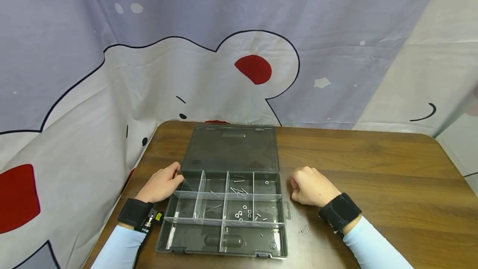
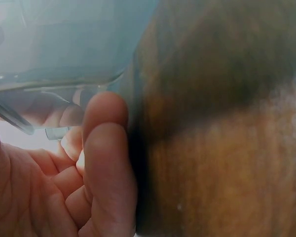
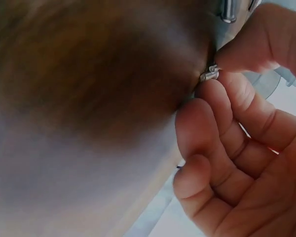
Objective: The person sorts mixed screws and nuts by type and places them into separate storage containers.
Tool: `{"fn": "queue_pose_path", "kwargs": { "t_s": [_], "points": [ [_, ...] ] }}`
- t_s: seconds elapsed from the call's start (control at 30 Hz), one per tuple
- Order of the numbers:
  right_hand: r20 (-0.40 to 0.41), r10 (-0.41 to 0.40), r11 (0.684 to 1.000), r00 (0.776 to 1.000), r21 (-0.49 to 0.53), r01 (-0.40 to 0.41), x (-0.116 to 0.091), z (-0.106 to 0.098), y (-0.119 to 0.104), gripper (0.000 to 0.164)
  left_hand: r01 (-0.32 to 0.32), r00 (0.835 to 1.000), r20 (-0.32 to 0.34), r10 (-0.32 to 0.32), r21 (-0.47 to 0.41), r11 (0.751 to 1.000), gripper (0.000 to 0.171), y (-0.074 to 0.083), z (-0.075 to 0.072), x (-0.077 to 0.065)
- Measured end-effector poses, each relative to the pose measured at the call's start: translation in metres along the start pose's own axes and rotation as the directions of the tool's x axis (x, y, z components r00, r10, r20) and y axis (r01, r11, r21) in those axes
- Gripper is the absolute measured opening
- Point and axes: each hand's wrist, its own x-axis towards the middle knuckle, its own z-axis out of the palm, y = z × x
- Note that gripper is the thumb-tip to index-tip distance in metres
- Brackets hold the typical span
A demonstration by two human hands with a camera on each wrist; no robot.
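A grey see-through compartment box lies on the table with its lid folded back. My left hand holds the box's left side near the hinge, and the left wrist view has its fingers curled at the clear wall. Right of the box, my right hand is low over the table. Its thumb and finger pinch small metal pins in the right wrist view; in the head view the hand hides them. Long screws, nuts and short screws lie in separate compartments.
Several small metal pins lie loose on the wooden table right of the box, close to my right forearm. A printed cloth hangs behind the table's far edge and down its left side.
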Motion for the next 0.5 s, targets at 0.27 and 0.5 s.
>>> {"fn": "queue_pose_path", "kwargs": {
  "t_s": [0.27,0.5],
  "points": [
    [-0.029,-0.012,1.0,0.999,-0.009,0.012,-0.0018,-0.0025,-0.0015,0.027,-0.005,1.0,-0.006,0.005,0.004,1.0,0.011,0.0001,-0.0003,0.0007],
    [-0.053,-0.008,1.0,0.999,-0.017,0.007,-0.0008,-0.0087,0.0005,0.028,-0.004,1.0,-0.002,0.004,-0.006,1.0,0.012,0.0011,-0.0009,-0.0009]
  ]
}}
